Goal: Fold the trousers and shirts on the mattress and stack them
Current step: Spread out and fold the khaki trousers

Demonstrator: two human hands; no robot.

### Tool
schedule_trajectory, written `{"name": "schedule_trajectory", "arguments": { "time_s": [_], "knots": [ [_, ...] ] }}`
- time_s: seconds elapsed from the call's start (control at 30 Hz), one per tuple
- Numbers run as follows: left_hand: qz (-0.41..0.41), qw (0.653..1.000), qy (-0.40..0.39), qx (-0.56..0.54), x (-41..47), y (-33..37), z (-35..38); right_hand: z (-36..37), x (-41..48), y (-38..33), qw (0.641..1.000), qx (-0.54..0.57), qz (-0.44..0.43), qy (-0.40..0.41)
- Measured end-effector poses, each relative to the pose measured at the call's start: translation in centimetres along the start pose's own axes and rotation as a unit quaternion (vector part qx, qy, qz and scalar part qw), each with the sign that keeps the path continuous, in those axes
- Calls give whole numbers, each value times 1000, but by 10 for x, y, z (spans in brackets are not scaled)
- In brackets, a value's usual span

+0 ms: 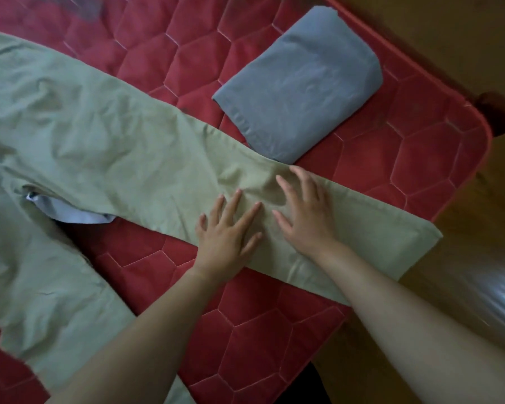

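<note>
In the head view, the olive trousers lie spread across the red quilted mattress. One leg runs toward the right edge, and its hem passes over that edge above the wooden floor. Both hands are open and flat on this leg, gripping nothing: the left hand and the right hand press side by side, fingers spread, just short of the hem. The step looks like smoothing the leg before folding. To do it well, keep the palms flat and sweep outward along the leg's length so the creases further up run out instead of bunching, then draw the overhanging hem back onto the mattress before lifting any fold. The other leg splays toward the near edge at the left and will need to be laid over this one. A folded grey garment sits near the far right corner, its near corner meeting the trouser leg; whether it merely touches or is slightly overlapped I cannot tell, so a wide sweep could nudge it. A pale cloth pokes out from under the trousers at the crotch and could catch in the fold.
</note>
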State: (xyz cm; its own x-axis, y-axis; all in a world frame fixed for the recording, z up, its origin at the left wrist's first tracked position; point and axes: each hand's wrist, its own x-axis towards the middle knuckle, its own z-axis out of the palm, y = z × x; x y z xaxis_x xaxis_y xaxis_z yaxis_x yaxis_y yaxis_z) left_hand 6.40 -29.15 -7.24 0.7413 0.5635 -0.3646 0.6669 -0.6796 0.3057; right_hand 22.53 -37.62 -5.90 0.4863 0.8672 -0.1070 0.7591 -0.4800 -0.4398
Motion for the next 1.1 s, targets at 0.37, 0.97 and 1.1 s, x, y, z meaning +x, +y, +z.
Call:
{"name": "schedule_trajectory", "arguments": {
  "time_s": [0.37,0.97,1.1],
  "knots": [
    [-175,973,68,-133,47,-54,-86,-26,12,12,996,52,58,-40],
    [-393,852,215,-270,137,-65,-108,-37,33,15,992,73,-19,-99],
    [-327,792,309,-412,63,-90,-131,-54,17,-26,982,111,-56,-143]
  ]
}}
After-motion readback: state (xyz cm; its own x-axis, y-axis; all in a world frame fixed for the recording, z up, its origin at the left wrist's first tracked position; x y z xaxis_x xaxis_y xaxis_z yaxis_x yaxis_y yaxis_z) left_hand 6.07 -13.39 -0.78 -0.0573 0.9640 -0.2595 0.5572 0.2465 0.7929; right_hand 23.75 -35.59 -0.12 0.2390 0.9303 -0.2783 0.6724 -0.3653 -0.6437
